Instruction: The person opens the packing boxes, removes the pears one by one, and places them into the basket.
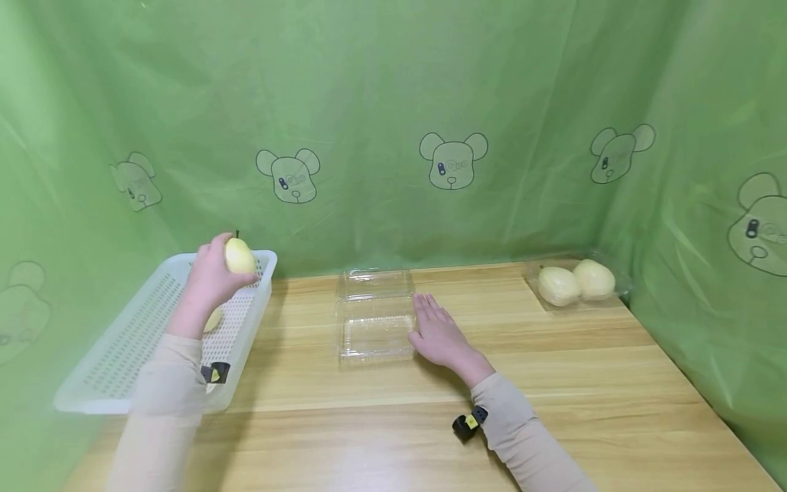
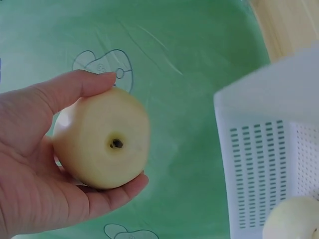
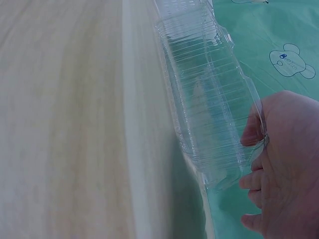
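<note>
My left hand (image 1: 210, 273) grips a pale yellow pear (image 1: 240, 257) above the far end of a white perforated basket (image 1: 264, 273). The left wrist view shows thumb and fingers curled round the pear (image 2: 107, 144), its dark blossom end facing the camera. Inside the basket lies another pear (image 2: 294, 221), partly hidden by the left arm in the head view. My right hand (image 1: 439, 335) rests against the right side of a clear plastic clamshell box (image 1: 376, 335), its fingers fairly straight. The box lies opened out on the table; part of the thumb shows through its plastic (image 3: 209, 99).
At the back right of the wooden table (image 1: 553, 383) sits a clear box (image 1: 550, 305) with two pears (image 1: 576, 281) in it. A green curtain (image 1: 369, 102) printed with bear faces encloses the back and sides. Both wrists carry black straps (image 1: 470, 421).
</note>
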`<state>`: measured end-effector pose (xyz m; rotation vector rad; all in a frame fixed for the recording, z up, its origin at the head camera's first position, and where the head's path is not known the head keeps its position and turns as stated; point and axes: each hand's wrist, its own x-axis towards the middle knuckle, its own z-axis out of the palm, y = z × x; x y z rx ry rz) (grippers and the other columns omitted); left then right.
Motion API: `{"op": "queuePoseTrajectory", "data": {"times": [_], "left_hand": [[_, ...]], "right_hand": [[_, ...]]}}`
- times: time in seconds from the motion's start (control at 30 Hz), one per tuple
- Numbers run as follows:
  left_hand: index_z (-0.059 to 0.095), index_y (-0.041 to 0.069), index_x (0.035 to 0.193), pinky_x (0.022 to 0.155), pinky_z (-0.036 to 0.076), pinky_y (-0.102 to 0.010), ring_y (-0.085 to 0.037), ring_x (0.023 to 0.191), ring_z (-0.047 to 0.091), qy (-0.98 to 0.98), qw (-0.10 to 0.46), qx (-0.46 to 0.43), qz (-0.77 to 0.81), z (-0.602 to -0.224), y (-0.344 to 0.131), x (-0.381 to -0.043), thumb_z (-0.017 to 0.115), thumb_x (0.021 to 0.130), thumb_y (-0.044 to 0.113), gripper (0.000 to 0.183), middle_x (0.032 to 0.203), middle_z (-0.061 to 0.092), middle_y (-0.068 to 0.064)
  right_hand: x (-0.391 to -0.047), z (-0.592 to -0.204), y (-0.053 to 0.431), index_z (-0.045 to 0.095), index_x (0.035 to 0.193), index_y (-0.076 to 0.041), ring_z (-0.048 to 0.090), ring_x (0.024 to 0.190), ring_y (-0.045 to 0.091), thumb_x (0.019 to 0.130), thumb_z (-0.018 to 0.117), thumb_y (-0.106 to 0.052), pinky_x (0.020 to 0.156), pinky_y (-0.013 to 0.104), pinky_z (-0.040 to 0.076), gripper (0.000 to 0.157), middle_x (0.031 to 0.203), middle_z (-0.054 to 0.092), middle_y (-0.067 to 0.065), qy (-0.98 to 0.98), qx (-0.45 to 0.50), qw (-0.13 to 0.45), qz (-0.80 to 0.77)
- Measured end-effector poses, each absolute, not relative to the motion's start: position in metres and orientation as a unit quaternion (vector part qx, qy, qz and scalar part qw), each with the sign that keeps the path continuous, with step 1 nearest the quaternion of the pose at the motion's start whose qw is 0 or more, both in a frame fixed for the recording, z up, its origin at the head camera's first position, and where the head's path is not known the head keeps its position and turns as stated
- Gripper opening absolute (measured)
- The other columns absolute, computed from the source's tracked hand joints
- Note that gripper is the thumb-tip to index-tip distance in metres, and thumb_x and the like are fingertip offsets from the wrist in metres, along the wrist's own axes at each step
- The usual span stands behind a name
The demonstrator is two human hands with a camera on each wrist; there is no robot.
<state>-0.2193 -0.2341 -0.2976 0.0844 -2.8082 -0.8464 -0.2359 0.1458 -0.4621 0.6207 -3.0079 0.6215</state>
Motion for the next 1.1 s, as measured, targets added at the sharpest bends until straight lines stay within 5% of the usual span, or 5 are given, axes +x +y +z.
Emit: {"op": "queuePoseTrajectory", "data": {"times": [1.1], "left_hand": [[0.02, -0.003, 0.151, 0.096, 0.041, -0.071, -0.056, 0.123, 0.038, -0.96, 0.086, 0.012, -0.265, -0.324, -0.267, -0.245, 0.075, 0.075, 0.017, 0.096, 0.141, 0.031, -0.041]], "right_hand": [[-0.237, -0.458, 0.145, 0.011, 0.154, 0.002, 0.009, 0.152, 0.036, 0.096, 0.044, -0.029, 0.123, 0.053, 0.016, 0.073, 0.162, 0.014, 0.02, -0.961, 0.195, -0.002, 0.193]]}}
